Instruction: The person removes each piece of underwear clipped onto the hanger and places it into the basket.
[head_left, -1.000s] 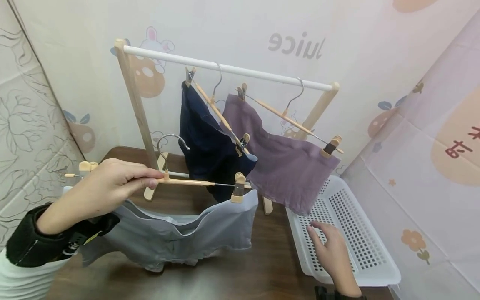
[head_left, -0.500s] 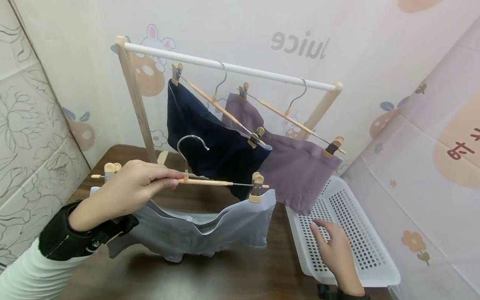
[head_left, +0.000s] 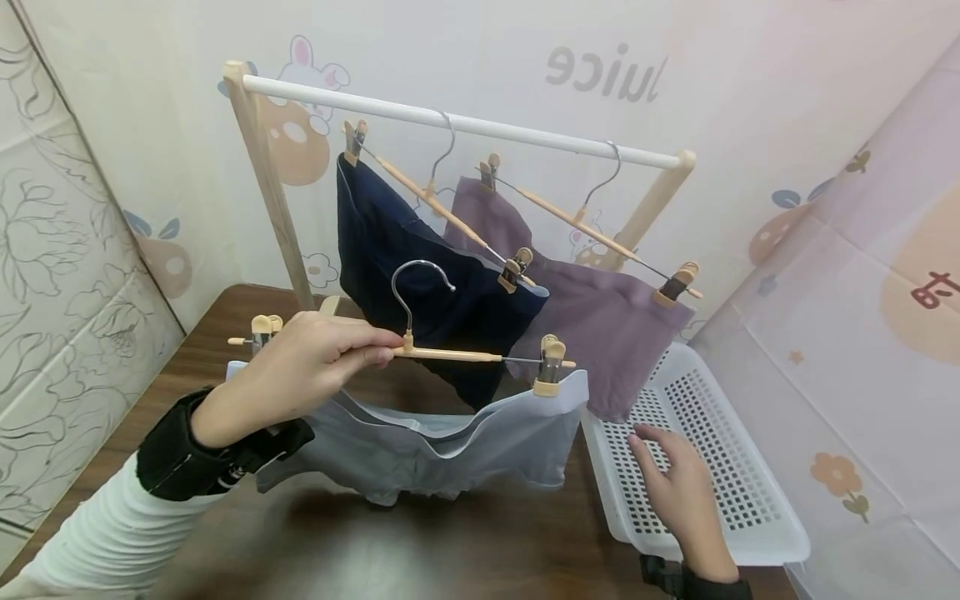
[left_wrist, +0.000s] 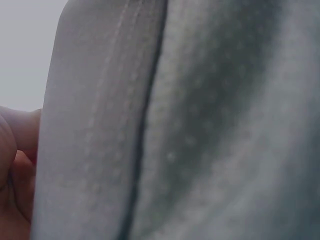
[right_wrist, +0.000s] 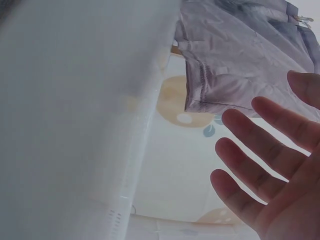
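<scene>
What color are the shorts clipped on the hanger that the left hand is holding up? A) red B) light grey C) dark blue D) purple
B: the left hand grips the wooden hanger, and the light grey shorts hang from its clips; the dark blue shorts and the purple shorts hang on the rack.

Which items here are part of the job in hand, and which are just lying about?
In use:
left hand gripping the clip hanger
grey shorts clipped to it
drying rack

Lying about:
navy shorts and purple shorts, already hung
white basket, with the right hand resting in it
</scene>
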